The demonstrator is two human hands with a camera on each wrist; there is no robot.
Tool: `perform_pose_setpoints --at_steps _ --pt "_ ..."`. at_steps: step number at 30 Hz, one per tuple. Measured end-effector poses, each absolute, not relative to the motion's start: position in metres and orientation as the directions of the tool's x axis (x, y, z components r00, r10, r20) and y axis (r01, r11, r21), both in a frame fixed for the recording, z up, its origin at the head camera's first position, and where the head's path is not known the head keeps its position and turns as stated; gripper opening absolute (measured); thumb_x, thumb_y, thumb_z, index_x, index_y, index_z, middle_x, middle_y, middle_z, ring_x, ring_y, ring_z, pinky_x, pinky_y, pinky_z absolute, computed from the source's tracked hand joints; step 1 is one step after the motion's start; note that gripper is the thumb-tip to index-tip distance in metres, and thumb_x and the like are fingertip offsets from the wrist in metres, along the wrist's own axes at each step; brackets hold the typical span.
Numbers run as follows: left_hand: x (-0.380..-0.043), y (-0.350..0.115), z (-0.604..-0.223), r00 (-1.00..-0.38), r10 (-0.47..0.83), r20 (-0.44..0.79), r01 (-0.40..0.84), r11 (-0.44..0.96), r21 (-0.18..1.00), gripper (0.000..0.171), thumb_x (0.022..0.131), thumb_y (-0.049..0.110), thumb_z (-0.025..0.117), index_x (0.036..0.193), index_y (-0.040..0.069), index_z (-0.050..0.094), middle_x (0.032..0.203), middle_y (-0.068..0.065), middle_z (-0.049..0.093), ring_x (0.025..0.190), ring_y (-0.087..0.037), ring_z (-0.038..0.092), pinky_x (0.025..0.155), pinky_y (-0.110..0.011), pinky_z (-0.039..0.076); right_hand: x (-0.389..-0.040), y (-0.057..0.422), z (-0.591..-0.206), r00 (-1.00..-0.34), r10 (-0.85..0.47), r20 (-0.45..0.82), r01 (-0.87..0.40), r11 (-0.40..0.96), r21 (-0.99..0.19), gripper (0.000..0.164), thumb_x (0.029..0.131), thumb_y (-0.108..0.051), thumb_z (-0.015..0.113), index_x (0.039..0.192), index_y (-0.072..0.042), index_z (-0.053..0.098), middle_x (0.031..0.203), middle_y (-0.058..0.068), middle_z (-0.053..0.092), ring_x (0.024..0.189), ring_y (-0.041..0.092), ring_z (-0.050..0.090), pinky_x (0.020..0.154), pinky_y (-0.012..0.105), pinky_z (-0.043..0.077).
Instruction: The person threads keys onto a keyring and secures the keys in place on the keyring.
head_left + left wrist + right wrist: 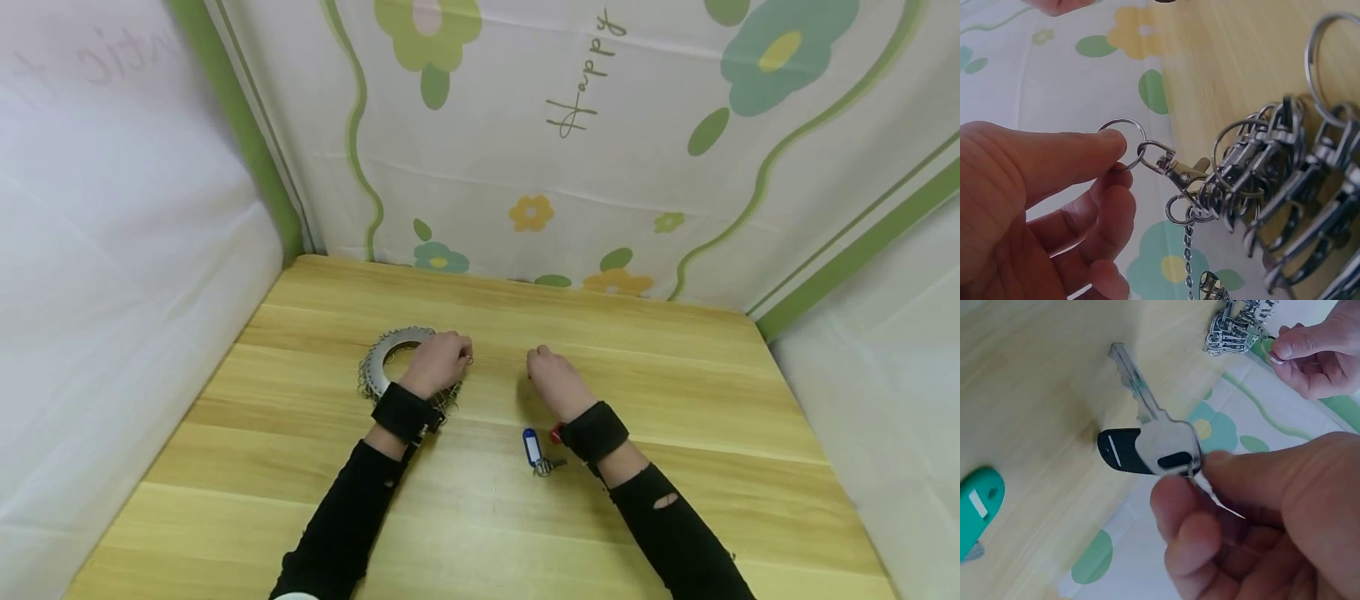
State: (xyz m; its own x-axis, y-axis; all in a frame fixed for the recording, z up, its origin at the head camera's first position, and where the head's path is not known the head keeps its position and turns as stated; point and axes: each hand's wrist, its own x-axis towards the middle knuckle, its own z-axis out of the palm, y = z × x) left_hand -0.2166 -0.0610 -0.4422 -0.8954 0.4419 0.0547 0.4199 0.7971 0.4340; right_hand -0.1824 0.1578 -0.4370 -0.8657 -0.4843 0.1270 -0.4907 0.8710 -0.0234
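Observation:
My left hand (441, 364) pinches a small metal split ring (1142, 134) between thumb and fingertips. That ring is linked to a swivel lobster clasp (1181, 177), which hangs among several like clasps on a round silver key ring holder (372, 371). The holder lies partly beneath the left hand and wrist. My right hand (557, 381) holds a silver key (1165, 440) by its head, pinched between thumb and fingers. A black key tag (1125, 451) shows behind the key's head. Whatever joins key and tag is mostly hidden by the fingertips.
On the wooden table (480, 517), near the right wrist, lies a blue key tag (532, 447) with keys (545, 467). Part of a red tag (555, 433) shows beside the wristband. The right wrist view has a green tag (982, 500). A flowered cloth (487, 167) hangs behind.

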Motion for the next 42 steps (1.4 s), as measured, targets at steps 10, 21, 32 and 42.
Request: perform_pose_setpoints --at_steps 10,21,32,42 --pt "-0.216 -0.06 -0.444 -0.892 0.445 0.08 0.427 0.77 0.474 0.015 0.095 0.01 0.056 0.089 0.006 0.069 0.078 -0.001 0.058 0.065 -0.014 0.053 0.062 -0.029 0.044 -0.19 0.154 -0.445 -0.852 -0.469 0.235 -0.516 0.828 -0.219 0.008 0.092 -0.008 0.061 0.088 -0.002 0.058 0.082 0.006 0.053 0.074 0.018 0.051 0.064 0.031 0.045" --pt "-0.217 -0.061 -0.443 -0.857 0.504 0.108 0.488 0.728 0.481 0.009 0.092 0.003 0.06 0.091 0.005 0.069 0.085 -0.005 0.063 0.077 -0.019 0.06 0.071 -0.031 0.049 -0.202 0.137 -0.465 -0.956 -0.286 0.06 -0.221 0.571 -0.791 0.022 0.103 -0.023 0.039 0.098 -0.006 0.051 0.122 0.011 0.055 0.105 0.025 0.053 0.079 0.039 0.041" --pt "-0.219 -0.059 -0.449 -0.842 0.534 0.082 0.504 0.721 0.476 0.011 0.095 0.01 0.057 0.093 0.006 0.067 0.085 -0.003 0.059 0.076 -0.017 0.054 0.071 -0.032 0.044 -0.212 0.126 -0.47 -0.964 -0.197 -0.178 0.1 0.351 -0.931 0.031 0.102 -0.025 0.044 0.081 -0.004 0.049 0.068 0.011 0.052 0.065 0.03 0.054 0.056 0.031 0.038" --pt "-0.218 -0.054 -0.446 -0.824 0.561 0.082 0.527 0.704 0.477 0.009 0.093 0.008 0.06 0.095 0.006 0.069 0.086 -0.003 0.061 0.08 -0.018 0.056 0.072 -0.03 0.046 -0.211 0.124 -0.472 -0.962 -0.152 -0.229 0.171 0.323 -0.931 0.026 0.098 -0.019 0.054 0.096 0.004 0.065 0.075 0.015 0.064 0.062 0.025 0.058 0.051 0.027 0.037"
